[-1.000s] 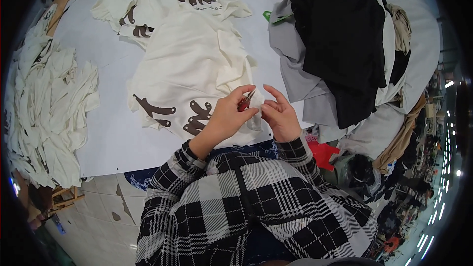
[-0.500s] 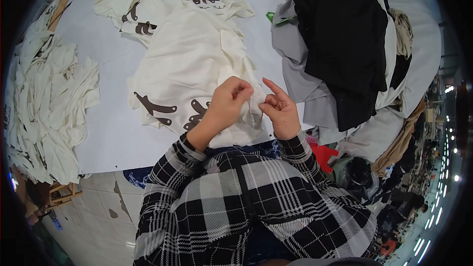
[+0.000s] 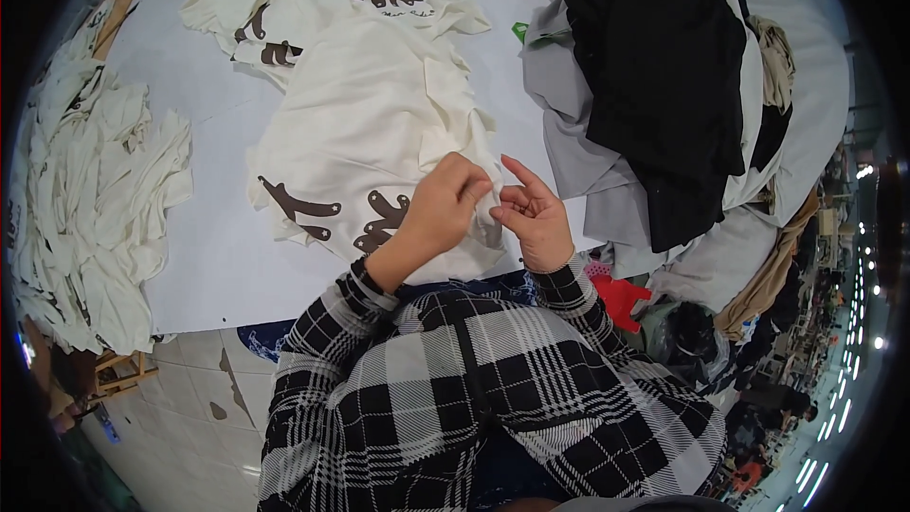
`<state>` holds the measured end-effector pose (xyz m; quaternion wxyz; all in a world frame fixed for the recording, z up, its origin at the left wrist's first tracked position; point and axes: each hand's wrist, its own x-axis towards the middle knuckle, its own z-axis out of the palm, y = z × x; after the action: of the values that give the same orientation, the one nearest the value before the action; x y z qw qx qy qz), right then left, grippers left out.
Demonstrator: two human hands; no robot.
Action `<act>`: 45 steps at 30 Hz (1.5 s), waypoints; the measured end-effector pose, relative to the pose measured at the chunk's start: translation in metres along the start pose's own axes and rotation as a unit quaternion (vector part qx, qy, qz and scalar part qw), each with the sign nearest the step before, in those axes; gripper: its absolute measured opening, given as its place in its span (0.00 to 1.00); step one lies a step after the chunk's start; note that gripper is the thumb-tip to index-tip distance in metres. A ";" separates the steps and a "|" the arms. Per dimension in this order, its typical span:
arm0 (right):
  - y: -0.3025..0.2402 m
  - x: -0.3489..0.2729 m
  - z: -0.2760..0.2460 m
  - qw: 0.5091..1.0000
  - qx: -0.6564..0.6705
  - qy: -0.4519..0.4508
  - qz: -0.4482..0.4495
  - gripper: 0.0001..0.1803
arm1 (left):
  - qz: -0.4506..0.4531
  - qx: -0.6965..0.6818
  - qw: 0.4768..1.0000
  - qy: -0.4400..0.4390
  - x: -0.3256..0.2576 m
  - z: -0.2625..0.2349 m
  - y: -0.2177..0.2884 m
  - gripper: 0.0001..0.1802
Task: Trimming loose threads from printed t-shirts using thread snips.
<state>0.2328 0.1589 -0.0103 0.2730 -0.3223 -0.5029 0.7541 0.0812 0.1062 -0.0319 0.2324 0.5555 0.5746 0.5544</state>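
A cream T-shirt (image 3: 351,114) with dark brown printed shapes lies spread before me on the white table. Over its right edge, my left hand (image 3: 444,211) is closed, thumb and forefinger pinched together; whatever is between them is too small to make out. Facing it, my right hand (image 3: 538,223) pinches the shirt's edge between thumb and bent fingers, with its forefinger raised. The two sets of fingertips are close together, a short strip of cream cloth showing between them.
More cream printed garments (image 3: 275,0) lie behind the shirt. At the left sits a heap of cream pieces (image 3: 95,199). Black cloth (image 3: 664,85) rests on grey fabric (image 3: 559,95) at the right. A red bag (image 3: 622,301) is by the table's near edge (image 3: 209,330).
My left hand has shifted slightly right and down, toward the right hand. My right hand has moved a little left, and the gap between them has narrowed.
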 end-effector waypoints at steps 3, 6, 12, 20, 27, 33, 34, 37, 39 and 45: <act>-0.002 0.001 0.002 1.000 0.002 0.028 0.002 0.35 | -0.274 -0.271 0.922 -0.035 0.002 -0.007 0.006 0.06; 0.001 0.002 -0.001 0.999 -0.009 0.036 -0.009 0.33 | -0.343 -0.360 0.865 -0.073 0.006 -0.015 0.009 0.07; 0.001 0.002 -0.001 0.999 -0.007 0.044 -0.023 0.32 | -0.047 -0.026 0.998 -0.040 0.004 -0.012 0.015 0.06; 0.009 0.000 -0.006 0.999 -0.027 0.020 -0.022 0.31 | -0.119 -0.085 0.988 -0.055 0.003 -0.007 0.000 0.04; 0.007 0.000 -0.006 0.999 0.007 0.047 -0.018 0.30 | 0.065 0.066 0.995 -0.036 0.000 -0.003 0.008 0.04; 0.009 0.000 -0.006 0.999 0.043 0.012 0.018 0.30 | 0.025 0.001 1.000 0.004 0.001 0.002 0.006 0.05; 0.006 0.000 -0.005 1.000 -0.002 0.020 -0.008 0.28 | 0.026 0.000 1.000 0.002 0.004 0.000 0.007 0.05; -0.007 -0.005 0.010 0.984 -0.127 0.071 -0.106 0.24 | -0.280 -0.259 0.921 -0.075 0.009 -0.008 0.011 0.05; -0.007 -0.004 0.016 0.957 -0.205 0.107 -0.175 0.22 | -0.196 -0.165 0.960 -0.113 0.008 -0.006 0.016 0.05; 0.009 0.001 0.003 0.925 -0.282 0.078 -0.243 0.13 | -0.038 -0.041 0.991 -0.120 0.012 -0.013 0.039 0.05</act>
<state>0.2290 0.1541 -0.0179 0.3841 -0.3118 -0.7345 0.4645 0.0808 0.1030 0.0107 0.3434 0.5859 0.5396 0.4975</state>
